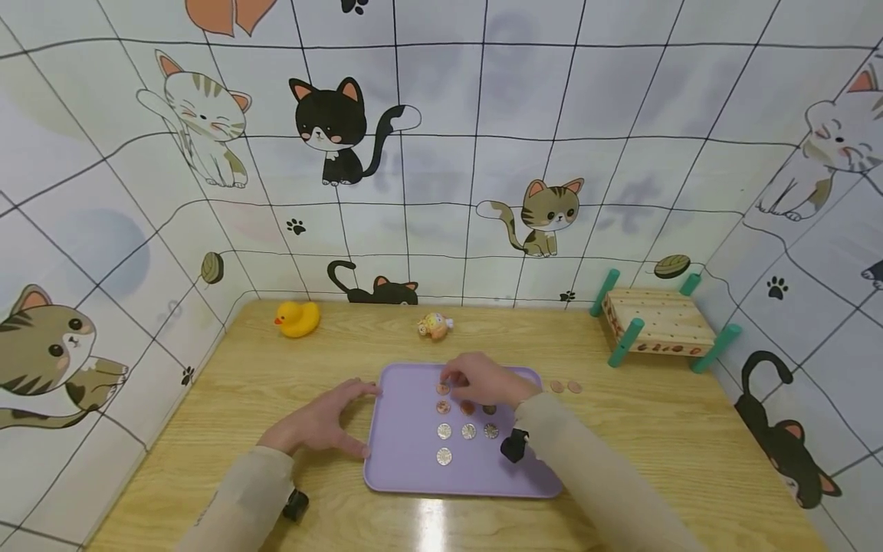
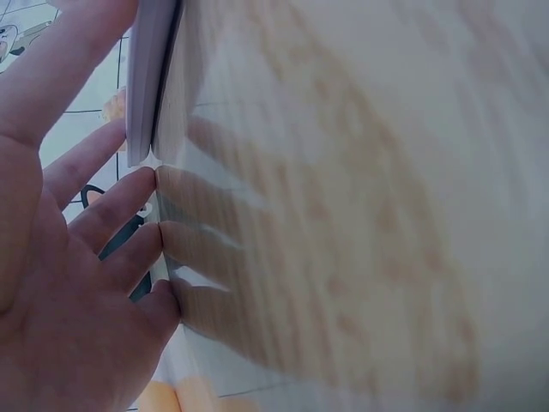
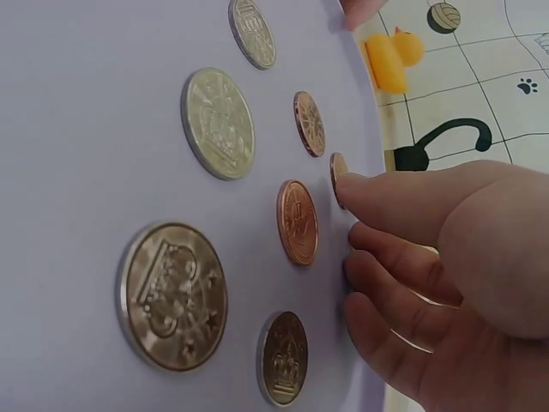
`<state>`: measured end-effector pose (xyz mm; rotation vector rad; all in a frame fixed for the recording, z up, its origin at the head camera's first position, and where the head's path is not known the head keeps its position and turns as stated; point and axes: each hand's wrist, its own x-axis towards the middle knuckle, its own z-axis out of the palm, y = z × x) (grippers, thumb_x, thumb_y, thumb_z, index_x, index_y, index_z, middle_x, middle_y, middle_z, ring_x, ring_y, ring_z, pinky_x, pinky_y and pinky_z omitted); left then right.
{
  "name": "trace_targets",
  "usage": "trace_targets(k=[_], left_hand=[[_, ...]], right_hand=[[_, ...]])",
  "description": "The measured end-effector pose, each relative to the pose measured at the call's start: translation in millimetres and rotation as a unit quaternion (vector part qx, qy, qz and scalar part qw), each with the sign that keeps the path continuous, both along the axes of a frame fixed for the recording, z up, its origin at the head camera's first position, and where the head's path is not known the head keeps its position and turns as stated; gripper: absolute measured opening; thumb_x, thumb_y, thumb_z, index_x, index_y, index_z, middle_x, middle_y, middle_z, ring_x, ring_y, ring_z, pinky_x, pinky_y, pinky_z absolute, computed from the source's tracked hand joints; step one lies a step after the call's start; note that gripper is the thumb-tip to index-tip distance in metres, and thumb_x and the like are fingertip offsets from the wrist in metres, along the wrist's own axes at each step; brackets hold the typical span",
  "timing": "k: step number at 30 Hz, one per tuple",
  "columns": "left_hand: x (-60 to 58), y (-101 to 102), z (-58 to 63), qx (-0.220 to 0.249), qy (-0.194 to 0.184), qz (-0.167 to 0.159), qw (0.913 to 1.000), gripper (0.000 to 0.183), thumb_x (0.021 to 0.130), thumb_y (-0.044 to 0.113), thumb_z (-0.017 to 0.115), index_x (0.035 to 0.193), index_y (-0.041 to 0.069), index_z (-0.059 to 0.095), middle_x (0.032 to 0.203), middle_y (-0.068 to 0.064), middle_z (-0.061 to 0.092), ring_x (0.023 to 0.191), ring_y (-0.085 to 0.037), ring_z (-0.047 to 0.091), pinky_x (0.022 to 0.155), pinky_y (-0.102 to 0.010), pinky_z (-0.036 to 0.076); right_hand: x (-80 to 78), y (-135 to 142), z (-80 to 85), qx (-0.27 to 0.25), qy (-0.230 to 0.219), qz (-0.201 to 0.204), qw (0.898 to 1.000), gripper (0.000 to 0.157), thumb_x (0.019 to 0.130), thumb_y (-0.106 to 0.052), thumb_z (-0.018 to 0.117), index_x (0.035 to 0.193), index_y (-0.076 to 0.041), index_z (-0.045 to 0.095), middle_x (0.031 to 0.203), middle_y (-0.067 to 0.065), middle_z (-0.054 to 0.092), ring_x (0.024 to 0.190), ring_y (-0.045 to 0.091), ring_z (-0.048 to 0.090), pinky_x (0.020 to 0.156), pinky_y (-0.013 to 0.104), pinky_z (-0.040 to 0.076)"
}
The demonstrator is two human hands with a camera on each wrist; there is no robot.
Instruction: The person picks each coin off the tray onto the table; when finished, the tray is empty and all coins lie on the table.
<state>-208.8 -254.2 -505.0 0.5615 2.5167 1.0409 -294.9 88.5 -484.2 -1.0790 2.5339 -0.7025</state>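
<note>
A lilac tray (image 1: 403,475) lies on the wooden table, bearing several coins in rows. My left hand (image 1: 320,420) is spread at the tray's left side, thumb and forefinger touching its rim; its other fingertips rest on the table in the left wrist view. My right hand (image 1: 483,379) reaches over the tray's far part and holds a copper coin (image 3: 338,172) between thumb and fingertips, down at the tray surface. Nearer lie another copper coin (image 3: 298,221), a darker coin (image 3: 283,359) and silver coins (image 3: 217,124). The right fingertips are partly hidden behind the thumb.
Two copper coins (image 1: 566,387) lie on the table right of the tray. A yellow rubber duck (image 1: 298,319) and a small figurine (image 1: 435,326) stand at the back. At the back right is a wooden pegboard box (image 1: 658,318) with green legs. Cat-printed cloth walls surround the table.
</note>
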Motion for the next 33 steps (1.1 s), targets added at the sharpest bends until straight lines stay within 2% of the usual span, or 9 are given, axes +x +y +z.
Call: trace_targets(k=[4,11,20,27,33], left_hand=[[-0.5,0.4,0.2,0.009,0.012,-0.015,0.9998,0.097,0.072,0.041,0.097,0.154,0.020,0.049,0.163,-0.016,0.040,0.151,-0.046,0.033,0.120,-0.074,0.022],[-0.3,0.6,-0.8,0.001,-0.002,-0.004,1.0000,0.097,0.071,0.042,0.098,0.154,0.023,0.050,0.171,-0.018,0.027,0.157,-0.048,0.021,0.121,-0.075,0.017],[-1.7,-0.1,-1.6,0.004,-0.003,-0.003,1.0000,0.098,0.071,0.043,0.097,0.155,0.023,0.049,0.171,-0.017,0.028,0.157,-0.046,0.022,0.122,-0.074,0.017],[-0.6,0.8,2.2,-0.001,-0.006,0.002,1.0000,0.098,0.072,0.043,0.097,0.155,0.023,0.049,0.171,-0.020,0.026,0.156,-0.049,0.020,0.121,-0.076,0.016],[0.3,1.1,2.3,-0.005,-0.008,0.003,0.9999,0.097,0.073,0.042,0.097,0.155,0.025,0.049,0.172,-0.020,0.025,0.157,-0.050,0.018,0.121,-0.077,0.014]], right_hand=[[-0.6,-2.8,-2.0,-0.008,-0.002,0.004,1.000,0.020,0.097,-0.009,0.076,0.117,-0.009,0.075,0.104,0.004,0.071,0.093,0.016,0.066,0.085,0.034,0.057],[-1.1,-7.5,-5.8,-0.008,-0.014,-0.004,1.000,0.018,0.100,-0.017,0.074,0.118,-0.013,0.077,0.105,-0.001,0.070,0.094,0.013,0.066,0.088,0.036,0.057],[-2.6,-10.7,-4.8,-0.003,-0.003,-0.004,1.000,0.012,0.101,-0.016,0.073,0.111,-0.013,0.077,0.099,-0.001,0.067,0.090,0.011,0.064,0.085,0.034,0.056],[-4.5,-10.7,-4.1,0.010,-0.019,-0.004,1.000,0.005,0.101,-0.018,0.073,0.105,-0.016,0.074,0.097,-0.004,0.066,0.085,0.007,0.062,0.085,0.034,0.055],[-5.9,-10.7,-3.4,0.034,-0.021,0.006,0.999,0.003,0.101,-0.017,0.073,0.104,-0.016,0.072,0.097,-0.006,0.065,0.086,0.007,0.061,0.085,0.033,0.055]])
